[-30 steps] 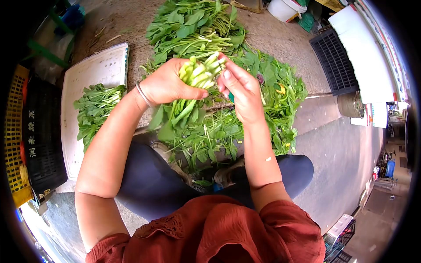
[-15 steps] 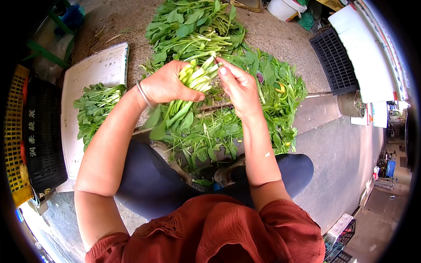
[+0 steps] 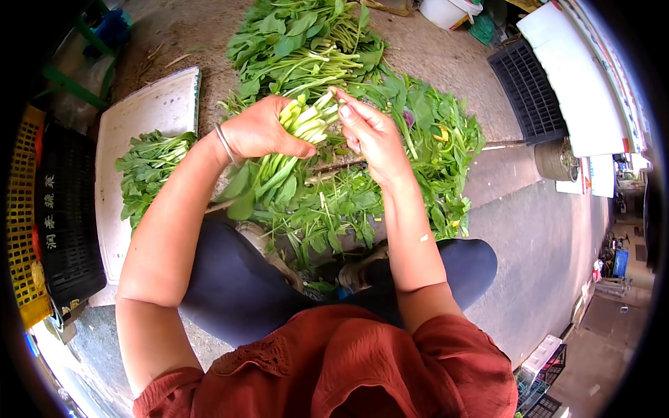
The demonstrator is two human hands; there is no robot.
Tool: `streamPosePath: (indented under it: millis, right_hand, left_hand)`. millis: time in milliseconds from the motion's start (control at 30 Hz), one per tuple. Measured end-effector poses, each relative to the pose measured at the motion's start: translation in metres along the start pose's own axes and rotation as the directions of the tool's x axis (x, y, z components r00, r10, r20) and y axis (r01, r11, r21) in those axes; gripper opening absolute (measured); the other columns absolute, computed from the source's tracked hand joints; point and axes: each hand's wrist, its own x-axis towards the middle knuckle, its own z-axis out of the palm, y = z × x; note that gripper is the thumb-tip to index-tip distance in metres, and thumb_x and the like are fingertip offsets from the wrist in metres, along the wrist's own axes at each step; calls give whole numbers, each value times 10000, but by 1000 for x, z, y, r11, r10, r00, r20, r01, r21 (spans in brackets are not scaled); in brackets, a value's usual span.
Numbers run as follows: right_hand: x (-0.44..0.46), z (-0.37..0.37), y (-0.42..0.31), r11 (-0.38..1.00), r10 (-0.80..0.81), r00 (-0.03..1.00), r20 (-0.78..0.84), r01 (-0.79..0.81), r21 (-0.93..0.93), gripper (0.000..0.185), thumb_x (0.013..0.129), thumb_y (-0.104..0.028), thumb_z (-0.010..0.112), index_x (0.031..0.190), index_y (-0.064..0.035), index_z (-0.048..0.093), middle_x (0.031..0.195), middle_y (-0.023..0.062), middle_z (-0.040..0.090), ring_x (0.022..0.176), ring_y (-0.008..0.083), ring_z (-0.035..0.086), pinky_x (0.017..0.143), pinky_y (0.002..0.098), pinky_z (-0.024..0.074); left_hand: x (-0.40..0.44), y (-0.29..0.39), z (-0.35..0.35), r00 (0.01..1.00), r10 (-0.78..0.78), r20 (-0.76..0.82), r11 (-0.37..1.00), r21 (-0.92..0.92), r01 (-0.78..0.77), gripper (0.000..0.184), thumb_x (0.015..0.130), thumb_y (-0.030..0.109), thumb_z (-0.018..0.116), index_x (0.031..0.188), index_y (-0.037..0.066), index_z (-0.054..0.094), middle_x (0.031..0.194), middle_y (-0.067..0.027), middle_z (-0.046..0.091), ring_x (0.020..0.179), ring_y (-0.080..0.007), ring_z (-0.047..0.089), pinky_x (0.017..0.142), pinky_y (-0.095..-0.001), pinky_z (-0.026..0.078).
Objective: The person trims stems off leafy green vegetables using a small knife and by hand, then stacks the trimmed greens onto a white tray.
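My left hand (image 3: 263, 130) is wrapped round a bunch of leafy greens (image 3: 311, 122), its pale cut stems turned up and to the right, its leaves hanging below the wrist. On the right side of the bunch, my right hand (image 3: 374, 137) is closed, thumb against fingertips, on a stem at the edge of the stem ends. The fingers partly hide that stem. Under both hands lies a heap of loose leaves and stems (image 3: 327, 209) on the ground. Beyond them is a larger pile of leafy greens (image 3: 300, 42).
A white foam lid (image 3: 150, 104) lies to the left with a bundle of greens (image 3: 153, 164) on it. Black (image 3: 66, 209) and yellow (image 3: 24, 209) crates stand farther left. A black crate (image 3: 527, 90), a white foam box (image 3: 578, 76) and a white bucket (image 3: 449, 12) are at the right and back.
My right fingertips have shifted slightly left along the stem ends. The left hand keeps its hold on the bunch. The whole view has moved a little.
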Motion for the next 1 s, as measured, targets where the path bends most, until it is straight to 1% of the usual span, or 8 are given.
streamPosePath:
  millis: [133, 233, 333, 467, 500, 700, 833, 1000]
  right_hand:
    - [2, -5, 6, 999, 23, 999, 39, -24, 44, 349, 877, -191, 535, 1191, -43, 511, 624, -93, 373, 507, 9, 285, 431, 156, 219]
    - [5, 0, 21, 999, 27, 965, -262, -31, -13, 335, 886, -217, 523, 1196, -89, 519, 601, -93, 357, 496, 9, 284, 419, 164, 213]
    - [8, -9, 25, 996, 39, 934, -354, -6, 93, 356, 888, -269, 512, 1207, -112, 505, 585, -68, 374, 468, 16, 306, 401, 162, 235]
    - [-4, 8, 18, 983, -7, 986, -165, 37, 181, 396, 861, -281, 557, 1174, -42, 511, 628, -40, 416, 491, 44, 417, 396, 173, 271]
    - [-2, 13, 16, 963, -41, 983, -177, 86, 256, 425, 770, -270, 675, 1095, -27, 549, 653, -32, 495, 468, 48, 460, 367, 163, 281]
    - [-2, 10, 9, 998, -24, 978, -206, 36, 56, 188, 785, -165, 656, 887, -10, 631, 636, -4, 550, 464, 56, 481, 383, 169, 334]
    - [-5, 9, 7, 991, -56, 965, -257, 23, -129, 177, 789, -149, 642, 862, 11, 620, 653, 16, 569, 477, 67, 493, 423, 198, 388]
    - [4, 34, 4, 999, -2, 974, -228, 14, 51, 200, 807, -185, 626, 836, 10, 593, 616, 4, 540, 446, 64, 462, 396, 192, 364]
  left_hand:
    - [3, -3, 1, 999, 7, 33, 999, -39, -6, 270, 638, 22, 736, 870, 21, 597, 781, 1, 618, 681, -61, 548, 662, -213, 465]
    - [6, -8, 3, 1000, 13, 17, 999, -48, -12, 277, 590, 95, 761, 800, 14, 599, 741, -15, 619, 657, -78, 546, 648, -220, 451]
    - [5, -6, 2, 1000, 0, 14, 1000, 31, -1, 274, 634, 19, 742, 870, 18, 604, 789, -4, 623, 686, -67, 555, 671, -216, 471]
    - [2, -2, 5, 999, -38, 34, 999, -29, 39, 290, 630, 1, 739, 884, 15, 600, 803, -5, 624, 717, -74, 561, 691, -223, 476]
    - [3, -2, 6, 998, -35, 60, 997, -71, 39, 297, 630, -2, 737, 891, 15, 598, 806, -6, 623, 720, -74, 561, 694, -225, 477]
    - [0, -6, 4, 990, -36, 136, 975, -212, 64, 353, 637, 20, 743, 958, 12, 595, 892, -19, 630, 772, -80, 565, 735, -229, 468]
    - [0, -7, 1, 1000, 2, 0, 985, -175, -2, 339, 657, 38, 737, 962, 14, 590, 910, -22, 626, 801, -89, 562, 765, -227, 451]
    - [5, -6, 10, 987, 38, -153, 944, -318, -86, 343, 658, 21, 737, 952, 39, 562, 884, -4, 608, 795, -92, 558, 748, -248, 458]
